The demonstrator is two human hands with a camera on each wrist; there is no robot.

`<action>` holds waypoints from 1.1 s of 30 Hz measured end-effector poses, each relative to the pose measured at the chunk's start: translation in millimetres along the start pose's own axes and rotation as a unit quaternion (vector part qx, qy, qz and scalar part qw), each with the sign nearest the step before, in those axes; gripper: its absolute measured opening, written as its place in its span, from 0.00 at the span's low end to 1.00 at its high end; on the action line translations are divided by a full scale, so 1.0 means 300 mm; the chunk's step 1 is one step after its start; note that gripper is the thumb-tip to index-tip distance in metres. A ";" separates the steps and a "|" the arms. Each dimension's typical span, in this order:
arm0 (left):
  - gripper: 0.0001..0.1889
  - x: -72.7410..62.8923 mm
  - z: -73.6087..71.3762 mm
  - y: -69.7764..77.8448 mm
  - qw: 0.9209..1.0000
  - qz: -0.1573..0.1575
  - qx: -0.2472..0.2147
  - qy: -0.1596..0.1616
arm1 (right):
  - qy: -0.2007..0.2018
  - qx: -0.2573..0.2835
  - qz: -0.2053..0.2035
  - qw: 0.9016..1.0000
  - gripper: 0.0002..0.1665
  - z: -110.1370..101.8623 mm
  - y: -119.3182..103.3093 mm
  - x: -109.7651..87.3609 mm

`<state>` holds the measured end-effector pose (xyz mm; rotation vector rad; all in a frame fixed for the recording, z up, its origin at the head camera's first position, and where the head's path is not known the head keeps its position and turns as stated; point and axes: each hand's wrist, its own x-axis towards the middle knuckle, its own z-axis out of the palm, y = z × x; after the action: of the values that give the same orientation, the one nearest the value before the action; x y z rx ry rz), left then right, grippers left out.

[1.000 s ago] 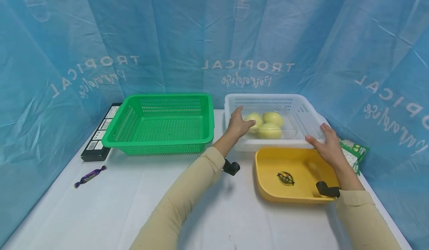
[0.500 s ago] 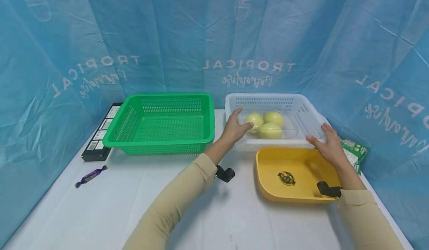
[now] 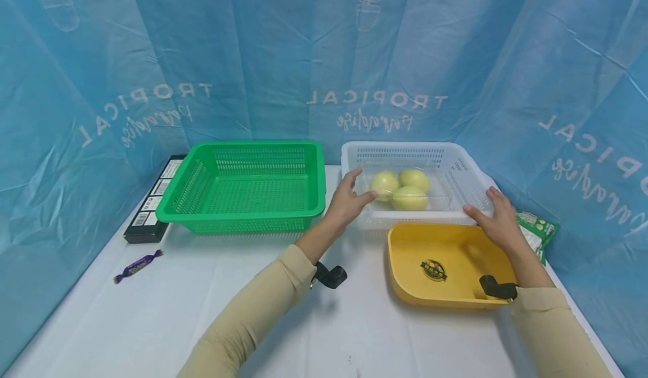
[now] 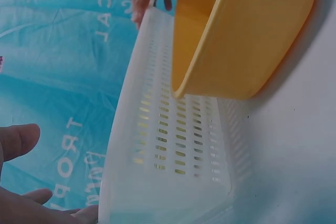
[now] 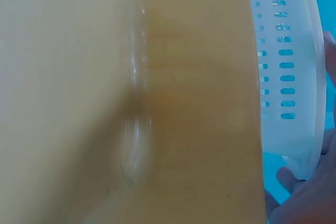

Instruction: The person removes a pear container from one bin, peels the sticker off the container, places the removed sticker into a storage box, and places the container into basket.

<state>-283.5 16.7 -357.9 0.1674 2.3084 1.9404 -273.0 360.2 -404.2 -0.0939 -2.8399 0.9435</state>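
Observation:
A white slotted plastic basket [image 3: 405, 216] stands at the back right. Inside it lies a clear plastic container [image 3: 439, 200] with 3 round yellow-green fruits [image 3: 410, 198]. My left hand [image 3: 345, 203] is at the basket's front left corner, thumb spread from the fingers and holding nothing; in the left wrist view its fingertips [image 4: 86, 213] are right at the rim. My right hand [image 3: 498, 224] grips the front right corner, with the rim [image 5: 316, 77] between thumb and fingers in the right wrist view. In front of the basket sits a yellow basin [image 3: 455, 260], below my right wrist.
A green slotted basket [image 3: 243, 217] stands at the back left, beside a long black box [image 3: 147, 226]. A purple wrapped candy [image 3: 138, 266] lies in front of them. Green packets [image 3: 538, 229] are behind my right hand. A blue curtain [image 3: 273, 57] encloses the table.
My left hand has drawn back left and toward me, away from the clear container of fruits. The right hand stays on the white basket's corner.

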 end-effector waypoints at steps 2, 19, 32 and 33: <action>0.37 -0.011 -0.005 -0.002 1.000 0.000 -0.006 -0.001 | 0.000 -0.003 -0.001 1.000 0.55 -0.003 0.002 -0.001; 0.35 -0.133 -0.106 -0.014 0.997 0.032 -0.059 0.031 | 0.028 -0.021 -0.043 0.998 0.52 -0.044 -0.077 -0.036; 0.34 -0.239 -0.226 -0.037 0.997 0.051 -0.036 0.044 | 0.024 -0.024 -0.080 0.996 0.50 -0.035 -0.209 -0.084; 0.35 -0.246 -0.235 -0.040 0.997 0.057 -0.029 0.044 | 0.022 -0.025 -0.080 0.996 0.50 -0.033 -0.219 -0.088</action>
<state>-222.3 -65.9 -356.1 0.2165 2.3423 2.1079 -246.2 310.6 -360.3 0.1062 -2.7817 0.8273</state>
